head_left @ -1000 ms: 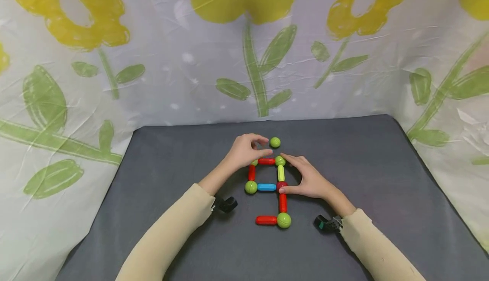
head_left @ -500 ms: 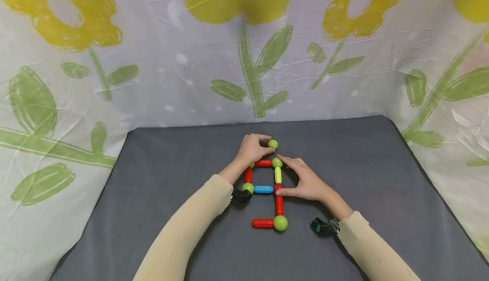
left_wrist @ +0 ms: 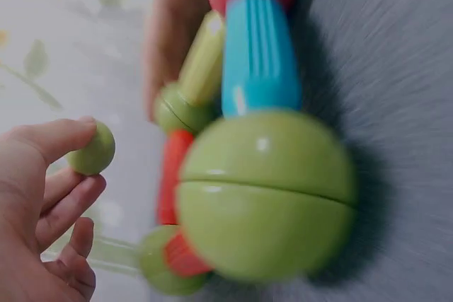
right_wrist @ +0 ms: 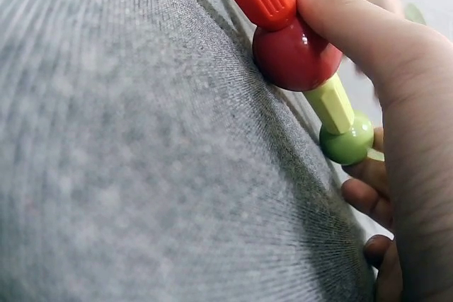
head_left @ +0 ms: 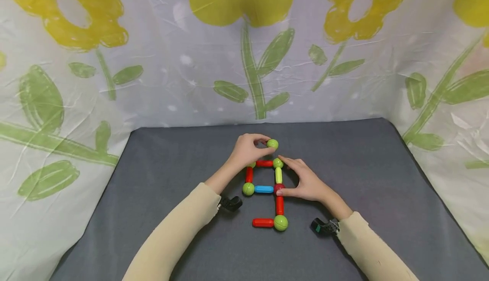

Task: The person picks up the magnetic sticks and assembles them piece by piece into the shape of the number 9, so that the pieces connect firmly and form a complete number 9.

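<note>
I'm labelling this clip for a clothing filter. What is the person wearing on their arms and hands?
Both arms wear long, plain beige sleeves, the left sleeve and the right sleeve, ending at the wrists. The left hand and right hand are bare, with no gloves or rings visible. A small black wrist camera sits at the left cuff; another, black with a teal spot, at the right.

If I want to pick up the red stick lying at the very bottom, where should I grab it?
Probably pinch the bottom red stick across its middle, coming from above with thumb and finger on its two long sides. It lies flat on the grey mat, its left end is free, and its right end meets a green ball, so the long sides are open.
</note>
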The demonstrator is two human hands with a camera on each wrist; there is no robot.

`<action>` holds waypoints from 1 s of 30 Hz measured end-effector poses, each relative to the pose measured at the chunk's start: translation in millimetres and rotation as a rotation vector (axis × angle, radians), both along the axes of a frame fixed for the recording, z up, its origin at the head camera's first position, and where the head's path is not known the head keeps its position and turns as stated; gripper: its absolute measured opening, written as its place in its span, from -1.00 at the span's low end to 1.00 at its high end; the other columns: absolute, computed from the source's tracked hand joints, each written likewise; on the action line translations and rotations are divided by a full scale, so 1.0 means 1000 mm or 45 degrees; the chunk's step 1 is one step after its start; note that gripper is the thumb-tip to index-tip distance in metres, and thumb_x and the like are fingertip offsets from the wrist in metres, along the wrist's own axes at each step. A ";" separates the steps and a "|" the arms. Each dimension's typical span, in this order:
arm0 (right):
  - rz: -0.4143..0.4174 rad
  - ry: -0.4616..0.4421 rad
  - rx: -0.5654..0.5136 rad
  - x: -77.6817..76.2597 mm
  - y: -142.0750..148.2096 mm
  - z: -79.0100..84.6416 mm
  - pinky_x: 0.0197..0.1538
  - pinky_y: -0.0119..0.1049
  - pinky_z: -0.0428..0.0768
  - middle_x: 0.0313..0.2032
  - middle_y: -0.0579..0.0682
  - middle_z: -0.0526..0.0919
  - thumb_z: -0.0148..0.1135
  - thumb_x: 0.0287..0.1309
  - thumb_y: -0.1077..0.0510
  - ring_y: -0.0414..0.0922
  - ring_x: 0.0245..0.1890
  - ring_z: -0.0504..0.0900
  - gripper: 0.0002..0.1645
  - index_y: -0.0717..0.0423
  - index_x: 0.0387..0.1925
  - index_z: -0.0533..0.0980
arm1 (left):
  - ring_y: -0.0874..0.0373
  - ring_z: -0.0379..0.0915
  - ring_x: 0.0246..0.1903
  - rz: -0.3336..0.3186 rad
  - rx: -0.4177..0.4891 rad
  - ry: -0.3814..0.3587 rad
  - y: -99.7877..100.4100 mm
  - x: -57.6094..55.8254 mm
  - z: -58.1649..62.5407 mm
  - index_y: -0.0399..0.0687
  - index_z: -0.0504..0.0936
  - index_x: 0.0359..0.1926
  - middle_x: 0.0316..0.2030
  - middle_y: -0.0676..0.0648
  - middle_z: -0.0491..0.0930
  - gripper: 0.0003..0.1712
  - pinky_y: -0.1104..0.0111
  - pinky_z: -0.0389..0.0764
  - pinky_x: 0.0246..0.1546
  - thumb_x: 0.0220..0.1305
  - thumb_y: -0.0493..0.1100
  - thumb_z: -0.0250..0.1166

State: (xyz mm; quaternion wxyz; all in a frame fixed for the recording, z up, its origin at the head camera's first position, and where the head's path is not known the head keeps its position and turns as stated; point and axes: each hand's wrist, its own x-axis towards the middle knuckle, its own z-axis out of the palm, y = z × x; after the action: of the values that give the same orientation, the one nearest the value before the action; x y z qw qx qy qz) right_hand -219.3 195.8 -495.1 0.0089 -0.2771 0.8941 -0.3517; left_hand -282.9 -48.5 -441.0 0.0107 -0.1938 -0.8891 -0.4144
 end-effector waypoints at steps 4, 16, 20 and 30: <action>-0.001 0.008 -0.008 0.001 0.000 0.000 0.25 0.19 0.50 0.41 0.07 0.51 0.62 0.06 -0.23 0.01 0.21 0.44 0.23 0.08 0.63 0.24 | -0.10 0.57 -0.02 -0.062 -0.001 0.053 -0.023 0.037 0.010 0.07 0.83 0.10 -0.09 0.06 0.79 -0.60 0.16 0.55 -0.07 0.31 0.08 0.54; 0.007 0.013 -0.009 0.000 -0.002 0.002 0.27 0.19 0.48 0.36 0.12 0.53 0.63 0.04 -0.19 0.03 0.21 0.43 0.25 0.09 0.64 0.23 | 0.23 0.51 -0.21 -0.137 -0.077 0.027 -0.077 0.146 -0.024 0.14 0.83 0.00 -0.15 0.20 0.74 -0.67 0.31 0.58 -0.13 0.21 -0.05 0.62; 0.019 0.010 -0.011 -0.001 0.000 0.001 0.29 0.22 0.47 0.43 0.12 0.48 0.62 0.06 -0.19 0.05 0.24 0.43 0.25 0.08 0.65 0.20 | 0.27 0.48 -0.24 -0.131 -0.081 0.000 -0.084 0.151 -0.033 0.17 0.83 -0.03 -0.20 0.24 0.71 -0.69 0.33 0.55 -0.14 0.20 -0.06 0.62; 0.043 0.236 -0.145 0.033 -0.012 0.031 0.11 0.07 0.56 0.34 0.06 0.57 0.67 0.05 -0.05 -0.02 0.06 0.57 -0.04 0.07 0.45 0.48 | 0.29 0.49 -0.26 -0.161 -0.056 -0.059 -0.091 0.153 -0.040 0.15 0.82 -0.03 -0.21 0.25 0.71 -0.71 0.36 0.55 -0.15 0.23 -0.04 0.60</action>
State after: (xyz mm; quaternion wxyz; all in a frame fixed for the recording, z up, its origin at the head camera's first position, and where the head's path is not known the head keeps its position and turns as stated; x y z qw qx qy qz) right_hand -186.7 183.4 -464.4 -0.0837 -0.3236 0.8649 -0.3744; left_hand -130.0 -139.6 -481.4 -0.0404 -0.2400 -0.8841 -0.3989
